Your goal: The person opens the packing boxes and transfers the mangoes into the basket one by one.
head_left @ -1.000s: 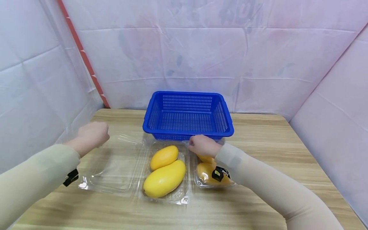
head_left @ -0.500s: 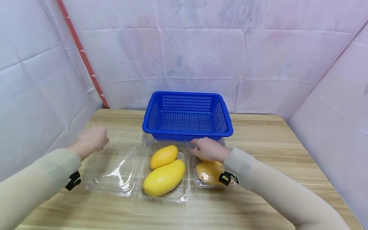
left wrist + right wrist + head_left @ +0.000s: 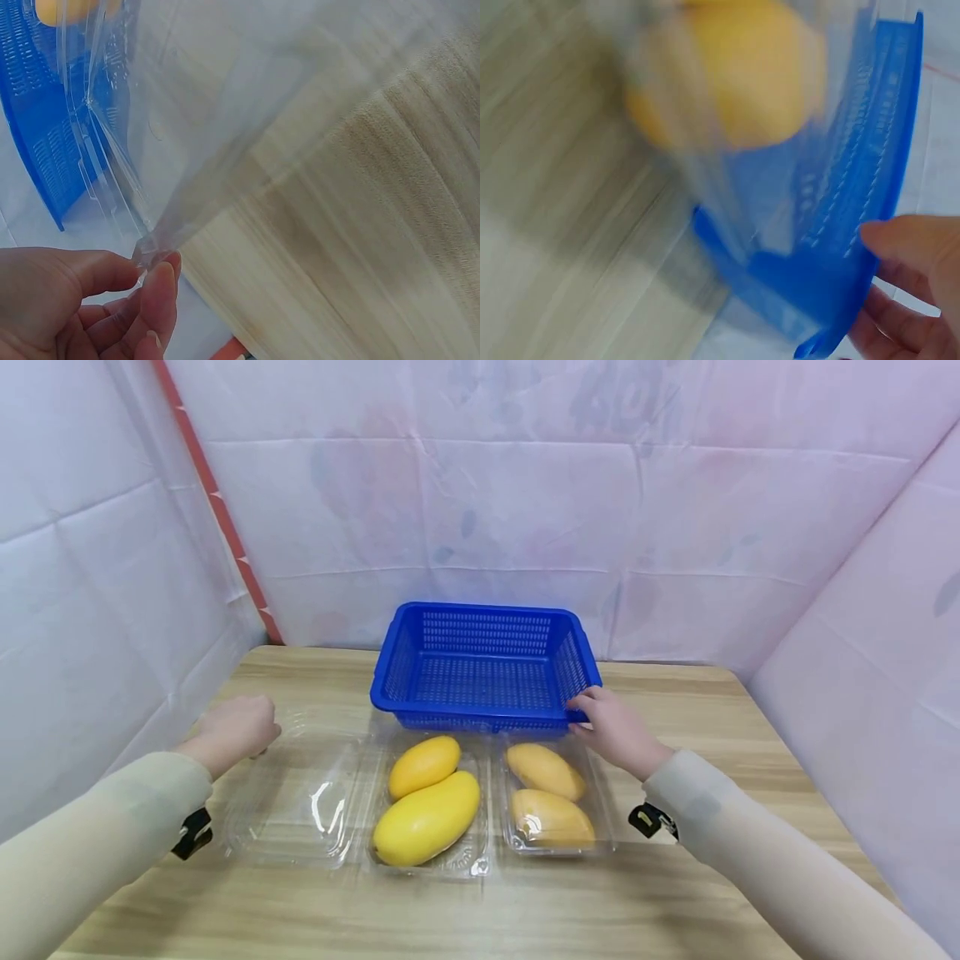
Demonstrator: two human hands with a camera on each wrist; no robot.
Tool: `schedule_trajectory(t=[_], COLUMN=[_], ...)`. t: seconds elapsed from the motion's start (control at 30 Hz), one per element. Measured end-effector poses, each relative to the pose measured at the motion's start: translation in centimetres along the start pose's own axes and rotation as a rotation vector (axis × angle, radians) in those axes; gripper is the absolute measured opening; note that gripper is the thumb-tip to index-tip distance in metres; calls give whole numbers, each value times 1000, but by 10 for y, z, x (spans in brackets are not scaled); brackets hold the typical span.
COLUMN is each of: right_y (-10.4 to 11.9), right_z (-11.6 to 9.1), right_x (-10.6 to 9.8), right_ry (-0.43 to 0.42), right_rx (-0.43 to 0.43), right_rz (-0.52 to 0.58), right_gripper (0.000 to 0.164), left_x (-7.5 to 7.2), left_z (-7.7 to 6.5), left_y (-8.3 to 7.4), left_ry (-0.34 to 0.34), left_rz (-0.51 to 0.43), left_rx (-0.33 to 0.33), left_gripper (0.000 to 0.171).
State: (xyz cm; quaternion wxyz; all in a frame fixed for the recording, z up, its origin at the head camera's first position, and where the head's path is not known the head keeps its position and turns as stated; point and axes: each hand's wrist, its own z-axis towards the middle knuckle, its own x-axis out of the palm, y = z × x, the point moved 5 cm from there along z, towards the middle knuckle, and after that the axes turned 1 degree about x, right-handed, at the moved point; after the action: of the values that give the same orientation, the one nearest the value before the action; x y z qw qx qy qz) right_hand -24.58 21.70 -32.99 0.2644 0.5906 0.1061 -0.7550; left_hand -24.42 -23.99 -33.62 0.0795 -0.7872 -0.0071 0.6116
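My left hand [image 3: 236, 727] pinches the far left corner of a clear plastic lid [image 3: 180, 202] between thumb and fingertips. That lid lies opened out to the left of its clamshell base [image 3: 474, 852], joined along the side. Two yellow, mango-like fruits [image 3: 427, 820] lie in the base. To its right, a second clear clamshell [image 3: 603, 827] covers two orange-yellow mangoes [image 3: 547, 814]. My right hand [image 3: 618, 731] grips the rim of a blue basket [image 3: 480, 710] at its near right corner. In the right wrist view the thumb lies over the rim and the fingers are behind it.
The basket has slotted sides and stands at the back of the wooden table [image 3: 480, 927], just behind the clamshells. White patterned sheets [image 3: 510, 510] hang close behind the table and along both sides. A red strip [image 3: 217, 510] runs down the left sheet.
My right hand has moved right from above the second clamshell to the basket's corner, uncovering the mangoes. The opened lid has shifted slightly; my left hand stays at its corner.
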Motion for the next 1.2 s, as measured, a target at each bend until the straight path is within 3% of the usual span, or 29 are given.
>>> schedule_trajectory(t=[0.23,0.37,0.53,0.7,0.9,1.2], right_y=[-9,-13,-27,-41,-46,-41], right_z=[-15,-21,-20,-15,-9,0], right_x=[2,1,0,6,11,15], right_ry=[-5,28,96,240,346,474], right_rx=[-4,35,222,371,415,435], right_rz=[-87,-50,33,80,188,157], right_gripper=[16,20,58,89,105,111], left_x=[11,19,22,22,24,25], left_z=[0,2,6,10,13,10], left_y=[-4,-4,-1,1,4,5], left_ry=[-5,11,40,68,93,119], left_rz=[-6,-8,-1,19,27,41], left_rx=[20,20,-4,-23,-44,-57], left_gripper=[28,29,32,33,32,32])
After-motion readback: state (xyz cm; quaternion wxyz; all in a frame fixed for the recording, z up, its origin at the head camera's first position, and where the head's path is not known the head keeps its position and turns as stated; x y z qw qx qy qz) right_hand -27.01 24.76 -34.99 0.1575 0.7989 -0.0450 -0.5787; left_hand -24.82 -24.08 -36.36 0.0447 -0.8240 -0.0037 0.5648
